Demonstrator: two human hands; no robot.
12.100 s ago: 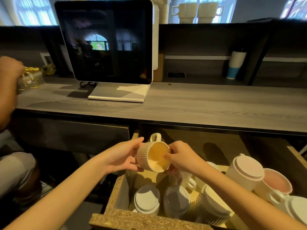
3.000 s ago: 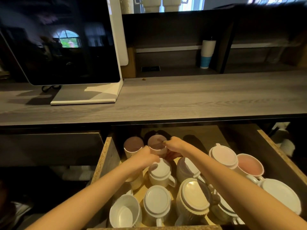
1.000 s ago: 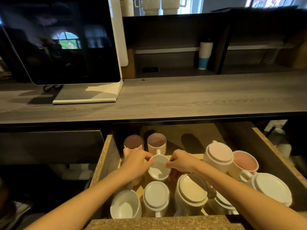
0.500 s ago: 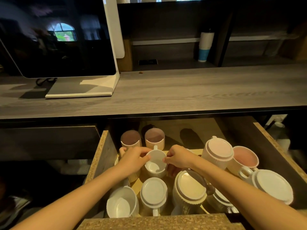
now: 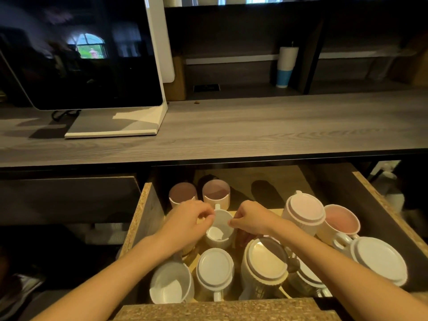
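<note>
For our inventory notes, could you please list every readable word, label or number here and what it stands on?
No text is readable.
The dark monitor screen shows only reflections.
The upright white ceramic mug and the stack of white and blue paper cups show no print.
The small black rectangular plate is too blurred to read.
</note>
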